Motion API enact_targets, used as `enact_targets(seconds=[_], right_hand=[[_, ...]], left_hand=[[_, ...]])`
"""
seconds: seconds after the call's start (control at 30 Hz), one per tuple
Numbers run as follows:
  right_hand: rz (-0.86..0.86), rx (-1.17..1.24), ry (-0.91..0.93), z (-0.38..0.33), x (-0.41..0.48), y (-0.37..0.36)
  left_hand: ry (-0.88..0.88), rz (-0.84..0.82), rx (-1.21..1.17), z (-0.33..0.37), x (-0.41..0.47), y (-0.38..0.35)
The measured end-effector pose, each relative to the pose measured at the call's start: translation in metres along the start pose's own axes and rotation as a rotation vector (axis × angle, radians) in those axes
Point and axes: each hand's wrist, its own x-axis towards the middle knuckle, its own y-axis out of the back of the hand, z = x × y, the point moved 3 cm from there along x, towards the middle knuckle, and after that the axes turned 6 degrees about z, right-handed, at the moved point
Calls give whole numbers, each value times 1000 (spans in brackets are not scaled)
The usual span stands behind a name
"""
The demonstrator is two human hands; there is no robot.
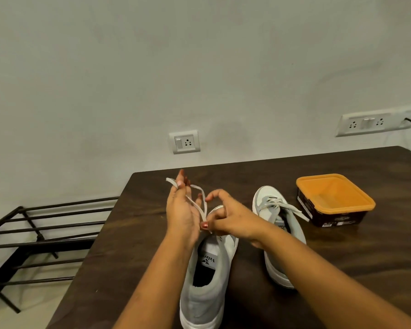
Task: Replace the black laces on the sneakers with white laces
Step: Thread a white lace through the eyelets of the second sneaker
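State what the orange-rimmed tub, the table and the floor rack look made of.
Tub: likely plastic, with a smooth matte orange rim and a printed dark wall.
Table: wood or wood-look laminate, with dark streaky grain and a slight sheen.
Rack: probably painted metal, with thin straight black bars.
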Motion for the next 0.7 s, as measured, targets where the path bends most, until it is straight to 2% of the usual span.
enact_targets(seconds=[0.07,0.2,0.33,0.37,0.4,0.47,0.53,0.57,0.63,0.7], right_hand=[[50,-35,23,1,3,3],[254,-78,22,6,9,25],[336,-335,32,13,12,40],[347,-395,46,13,13,41],[350,-442,59,12,14,40],[334,-497,85,10,16,35],[317,-495,122,7,17,30],[328,-499,143,6,17,30],[355,-516,171,6,16,33],[349,-484,165,9,14,37]], left_hand=[[-42,6,89,-1,3,4],[-273,145,513,6,21,27],[-513,361,1182,18,31,59],[-585,373,1291,20,31,61],[-670,330,1333,20,30,59],[-827,44,1295,17,28,43],[-841,-359,1322,1,19,21],[-763,-506,1332,-8,14,13],[-602,-624,1299,-18,6,4],[-565,-626,1287,-21,8,4]])
